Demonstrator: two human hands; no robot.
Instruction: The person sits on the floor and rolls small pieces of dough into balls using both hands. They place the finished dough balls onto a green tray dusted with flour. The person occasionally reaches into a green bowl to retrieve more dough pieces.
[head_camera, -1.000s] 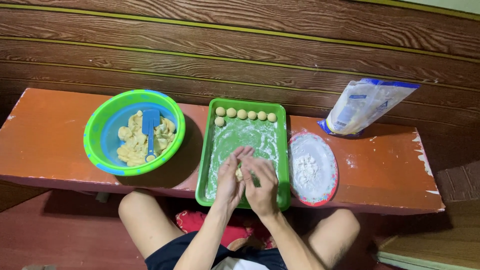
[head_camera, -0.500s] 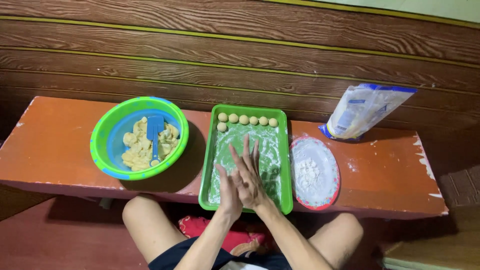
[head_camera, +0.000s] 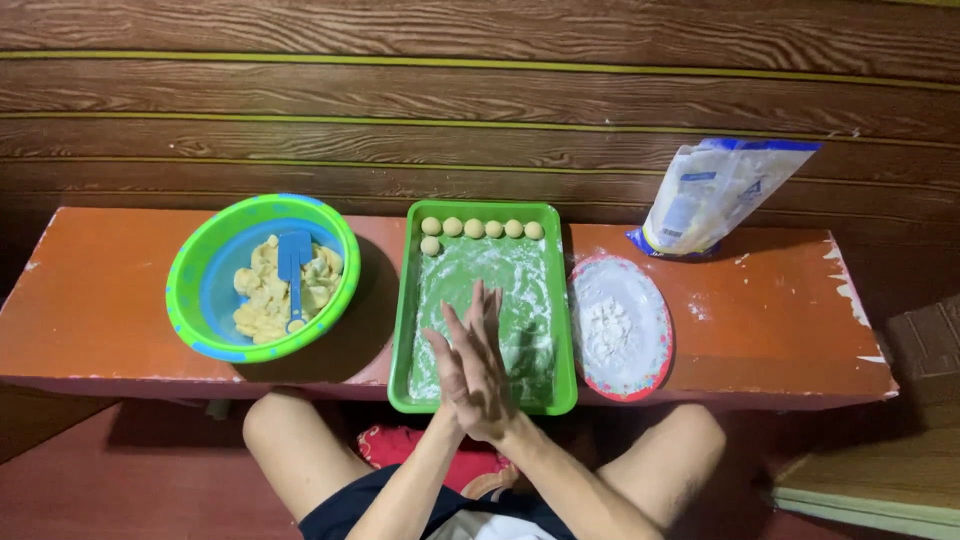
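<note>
Head view: long orange table (head_camera: 120, 310), paint chipped, against dark wood-grain plank wall (head_camera: 480, 110). Hands (head_camera: 470, 365) pressed palm to palm, fingers straight, above floured green rectangular tray (head_camera: 400, 330). Beyond fingertips, small round dough balls (head_camera: 475, 228) in a row. Left of hands, round green-and-blue bowl (head_camera: 190, 275) of lumpy yellow dough; right, oval red-rimmed plate (head_camera: 660, 345) of flour, crinkled plastic bag (head_camera: 720, 195).

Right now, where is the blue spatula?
In the head view the spatula lies on the dough inside the green bowl, at the left of the bench, just left of the green tray.
</note>
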